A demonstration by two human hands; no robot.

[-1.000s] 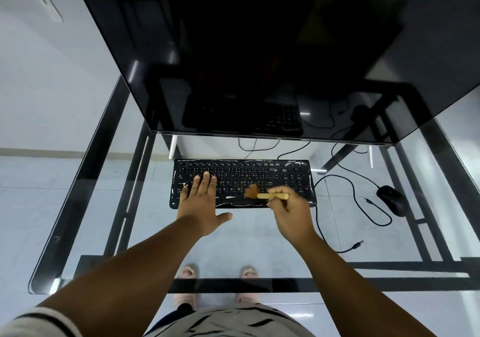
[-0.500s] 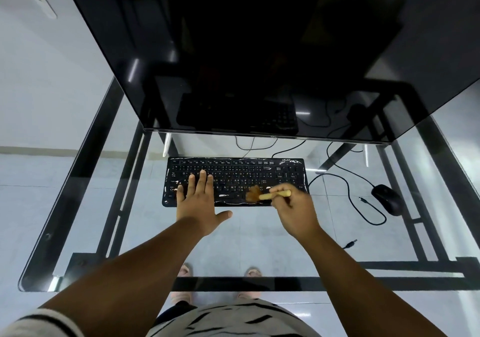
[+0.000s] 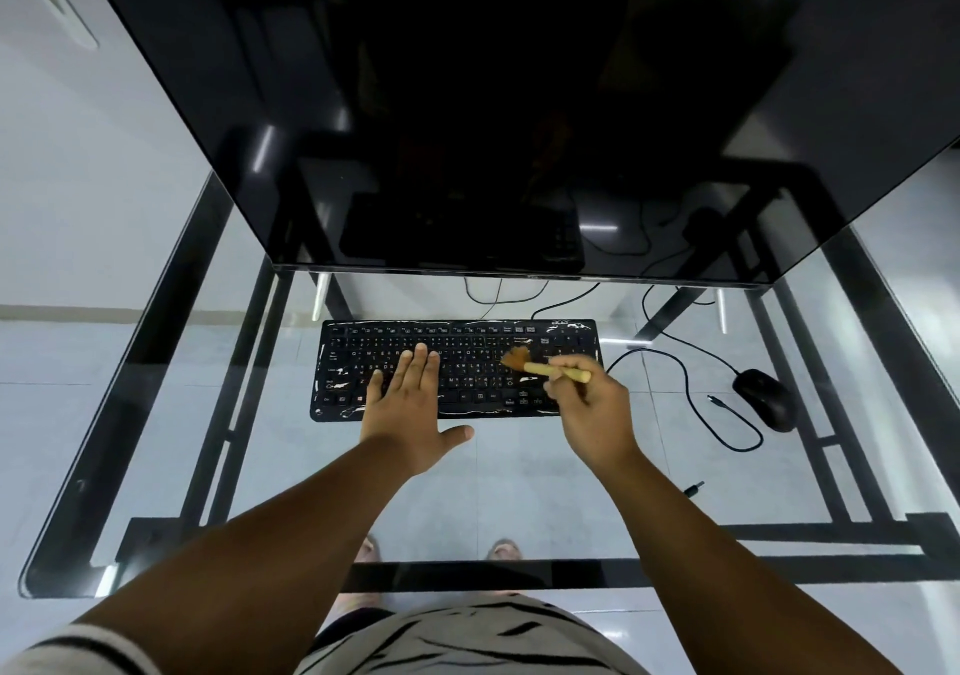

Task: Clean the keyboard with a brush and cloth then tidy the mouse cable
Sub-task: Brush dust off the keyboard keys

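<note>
Your left hand lies flat with its fingers straight and together on the middle keys of the black rectangular keyboard, thumb spread out over the glass table top; it grips nothing. Your right hand has its fingers curled round the pale wooden handle of the small brown-bristled brush, whose bristles touch the keys at the right side of the main key block. The keyboard sits on the glass just in front of the large dark monitor. The black computer mouse lies well to the right, its thin black cable looping loosely across the glass between keyboard and mouse.
</note>
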